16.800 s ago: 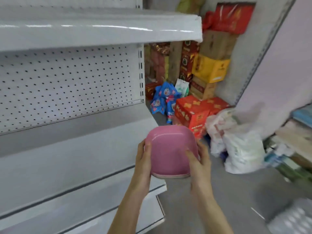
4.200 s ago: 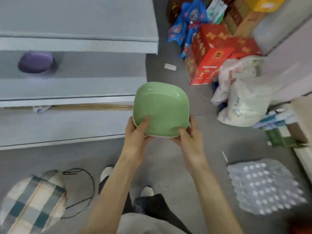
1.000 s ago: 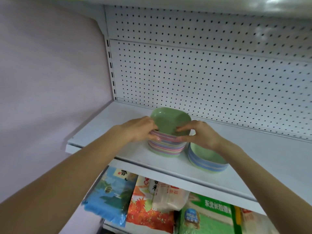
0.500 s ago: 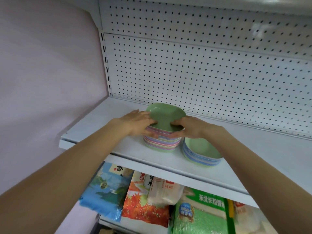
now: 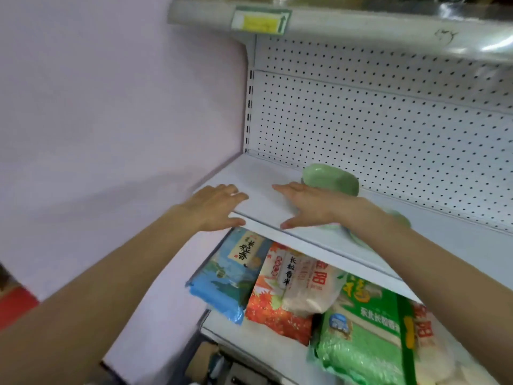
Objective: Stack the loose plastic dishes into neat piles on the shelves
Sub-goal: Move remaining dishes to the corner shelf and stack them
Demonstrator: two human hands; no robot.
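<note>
Both hands, left hand [image 5: 215, 204] and right hand [image 5: 306, 202], hover released, fingers straight, over the white metal shelf [image 5: 266, 198] beside the green plastic dish [image 5: 330, 179].

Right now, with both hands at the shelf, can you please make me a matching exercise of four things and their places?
Things
1. green dish
2. left hand
3. blue bag
4. yellow label

Places
A. high up, above the pegboard
B. under the white shelf, at the left
C. at the front left corner of the white shelf
D. close to the pegboard, beyond the right hand

Pairs: 1-D, 2-C, 3-B, 4-A
</note>
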